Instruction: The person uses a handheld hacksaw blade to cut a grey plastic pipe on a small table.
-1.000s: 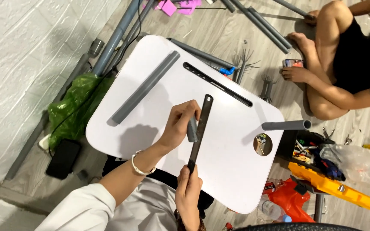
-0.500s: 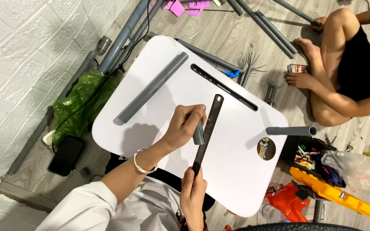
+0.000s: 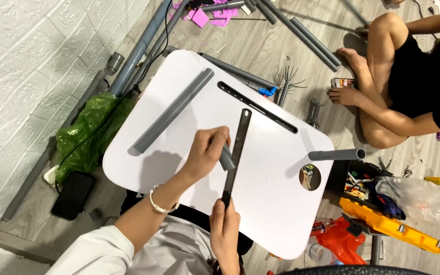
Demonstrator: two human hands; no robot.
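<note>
At far left, a white brick wall (image 3: 21, 66) ran beside the wooden floor (image 3: 260, 46); a green plastic bag (image 3: 85, 132) and a black phone (image 3: 72, 195) lay on the floor just beside the white lap table (image 3: 276, 203). Long grey pipes (image 3: 141, 48) lay along the wall.

On the table's left part, a long grey pipe (image 3: 173, 110) lay flat at a slant, apart from both hands. A narrow dark slot (image 3: 258, 107) ran along the table's far edge.

Left hand (image 3: 207, 153), with a bracelet (image 3: 158, 203) on the wrist, was closed around a short grey pipe piece (image 3: 226, 158), pressing it onto the tabletop; fingers (image 3: 215, 137) curled over its upper end. The piece lay just beside, apparently touching, a metal ruler (image 3: 237, 150).

Right hand (image 3: 225, 231) pinched the ruler's near end between thumb and fingers, firmly shut on it. The ruler lay flat on the table, pointing away from the person towards the slot.

Further right, another short grey pipe (image 3: 337, 154) rested at the table's right edge, above a round hole (image 3: 309, 177) in the board. Beyond the table, a second person (image 3: 408, 91) sat on the floor, feet bare. At lower right lay a red and yellow toolbox (image 3: 383, 229) and a clear plastic bag (image 3: 418, 196) of oddments; its contents were too small to tell.
</note>
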